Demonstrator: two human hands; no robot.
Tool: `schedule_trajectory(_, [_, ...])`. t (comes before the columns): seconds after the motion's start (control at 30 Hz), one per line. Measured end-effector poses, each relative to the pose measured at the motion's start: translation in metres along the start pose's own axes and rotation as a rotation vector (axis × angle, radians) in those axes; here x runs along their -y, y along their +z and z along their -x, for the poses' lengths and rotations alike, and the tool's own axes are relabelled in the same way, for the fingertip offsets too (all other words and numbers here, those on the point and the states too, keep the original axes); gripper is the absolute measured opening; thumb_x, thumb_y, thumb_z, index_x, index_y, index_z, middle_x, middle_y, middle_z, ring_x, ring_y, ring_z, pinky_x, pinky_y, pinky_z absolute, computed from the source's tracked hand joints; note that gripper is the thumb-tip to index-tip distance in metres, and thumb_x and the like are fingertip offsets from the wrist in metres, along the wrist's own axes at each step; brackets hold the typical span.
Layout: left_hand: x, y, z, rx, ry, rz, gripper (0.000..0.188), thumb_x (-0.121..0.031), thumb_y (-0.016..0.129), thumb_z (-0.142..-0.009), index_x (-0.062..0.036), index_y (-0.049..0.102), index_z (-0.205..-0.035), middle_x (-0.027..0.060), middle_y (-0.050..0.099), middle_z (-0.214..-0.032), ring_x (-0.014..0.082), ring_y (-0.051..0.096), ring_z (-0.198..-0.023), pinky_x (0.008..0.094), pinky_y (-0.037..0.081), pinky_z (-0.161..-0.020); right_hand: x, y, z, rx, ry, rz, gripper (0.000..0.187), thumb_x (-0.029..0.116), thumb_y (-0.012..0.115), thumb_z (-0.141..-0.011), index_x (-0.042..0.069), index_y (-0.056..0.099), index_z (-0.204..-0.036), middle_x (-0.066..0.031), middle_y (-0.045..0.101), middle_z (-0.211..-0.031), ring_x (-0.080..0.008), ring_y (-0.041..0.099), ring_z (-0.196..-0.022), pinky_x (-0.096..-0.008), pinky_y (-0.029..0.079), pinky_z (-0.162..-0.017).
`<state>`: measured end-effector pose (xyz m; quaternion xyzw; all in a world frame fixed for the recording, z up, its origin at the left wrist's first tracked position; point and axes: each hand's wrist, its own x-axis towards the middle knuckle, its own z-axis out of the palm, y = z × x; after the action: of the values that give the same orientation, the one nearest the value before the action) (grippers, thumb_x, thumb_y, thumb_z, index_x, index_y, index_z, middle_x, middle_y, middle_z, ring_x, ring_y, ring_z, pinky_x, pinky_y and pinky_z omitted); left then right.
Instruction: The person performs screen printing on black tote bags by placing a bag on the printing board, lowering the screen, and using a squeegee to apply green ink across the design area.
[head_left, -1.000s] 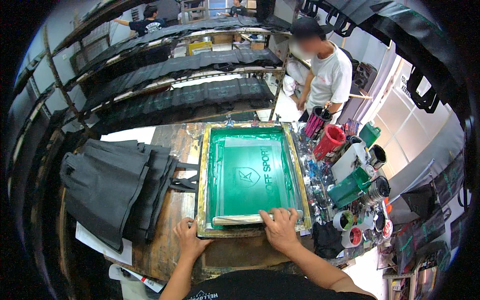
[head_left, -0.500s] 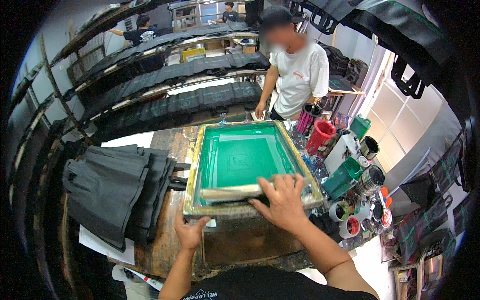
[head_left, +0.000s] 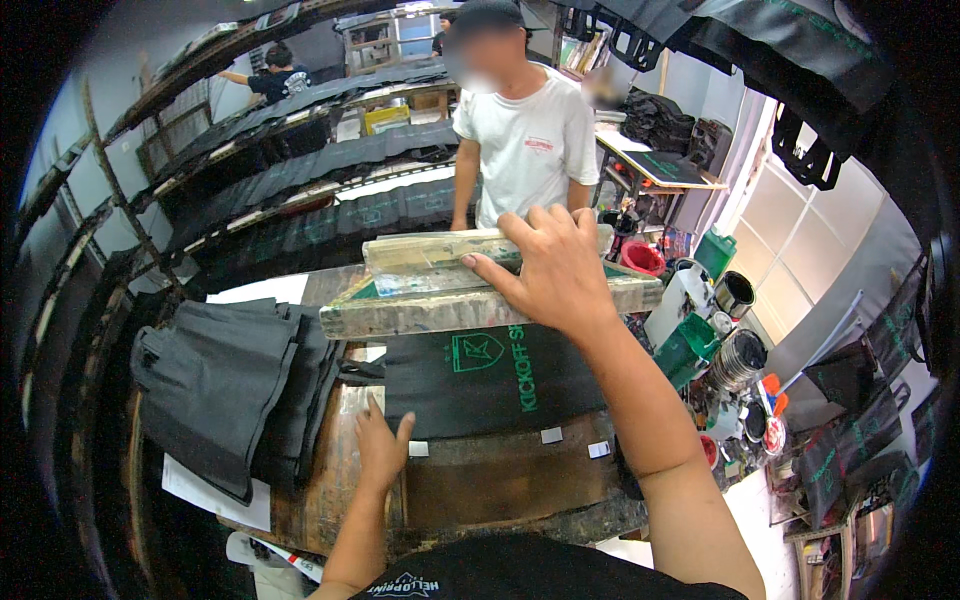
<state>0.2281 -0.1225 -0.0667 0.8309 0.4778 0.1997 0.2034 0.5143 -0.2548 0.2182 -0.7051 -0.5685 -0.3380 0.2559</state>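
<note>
Right hand gripping squeegee, fingers over top, thumb on near face – whether it also bears on the screen frame, can't tell. Left hand empty, fingers spread, low over the table just beside the left edge of a black bag; contact unclear. Screen frame tilted, near edge up off the bag, squeegee lying along that near bar. Black bag flat on the worktable, mid-scene, partly under the frame; green shield emblem and green lettering show on it. Brown board nearer than the bag, small white tabs along the bag's near edge. Left: pile of black bags overlapping, white sheet poking out at its near side. Right: paint clutter – green jug, white container, red tub, stacked cans, packed close. Far side: co-worker in white shirt standing just beyond the frame, arms down. Far left: racks with rows of black bags, second person in dark top behind them, one arm out.
</note>
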Motion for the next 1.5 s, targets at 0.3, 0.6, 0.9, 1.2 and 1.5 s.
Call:
schedule_trajectory(0.3, [-0.009,0.012,-0.004,0.121,-0.015,0.062,0.081,-0.013,0.075,-0.089,0.0022,0.038,-0.16,0.0343,0.056,-0.128,0.0514,0.057,-0.121,0.0535,0.048,-0.106,-0.016,0.003,-0.029,0.025,0.038,0.038,0.059,0.064,0.066,-0.096,0.006,0.075,-0.101,-0.0147,0.068,-0.09,-0.0325,0.064,-0.094,-0.0485,0.042,-0.089])
schedule_trajectory(0.6, [-0.01,-0.02,-0.08,-0.189,0.274,0.408,0.032,-0.003,0.065,-0.09,0.0038,0.073,-0.12,0.0249,0.074,-0.121,0.0418,0.069,-0.118,0.0438,0.052,-0.105,-0.02,0.003,-0.038,0.049,0.053,0.044,0.063,0.067,0.06,-0.097,0.006,0.078,-0.097,-0.0163,0.072,-0.091,-0.0328,0.067,-0.097,-0.0485,0.042,-0.091])
schedule_trajectory(0.9, [0.041,-0.191,-0.176,-0.083,0.133,0.515,0.036,-0.001,0.063,-0.09,-0.0001,0.076,-0.124,0.0042,0.075,-0.097,0.0103,0.064,-0.074,0.0267,0.053,-0.065,-0.018,0.005,-0.037,0.081,0.074,0.045,0.065,0.067,0.059,-0.098,0.006,0.076,-0.105,-0.0174,0.072,-0.096,-0.0341,0.068,-0.099,-0.0494,0.042,-0.094])
schedule_trajectory(1.2, [0.167,-0.242,-0.219,-0.55,-0.097,-0.284,0.053,-0.019,0.073,-0.094,-0.0017,0.063,-0.143,0.0243,0.063,-0.135,0.038,0.059,-0.13,0.047,0.049,-0.108,-0.012,0.003,-0.034,0.045,0.055,0.043,0.06,0.065,0.064,-0.096,0.006,0.075,-0.102,-0.0167,0.07,-0.091,-0.0332,0.065,-0.093,-0.0484,0.042,-0.092])
schedule_trajectory(1.5, [0.009,-0.034,0.053,-0.026,0.704,0.078,0.02,-0.029,0.084,-0.089,-0.0119,0.076,-0.082,0.008,0.07,-0.075,0.0283,0.067,-0.066,0.0413,0.054,-0.064,-0.015,0.005,-0.039,0.052,0.039,0.04,0.062,0.067,0.059,-0.098,0.009,0.077,-0.104,-0.0164,0.072,-0.094,-0.0337,0.066,-0.096,-0.051,0.044,-0.093])
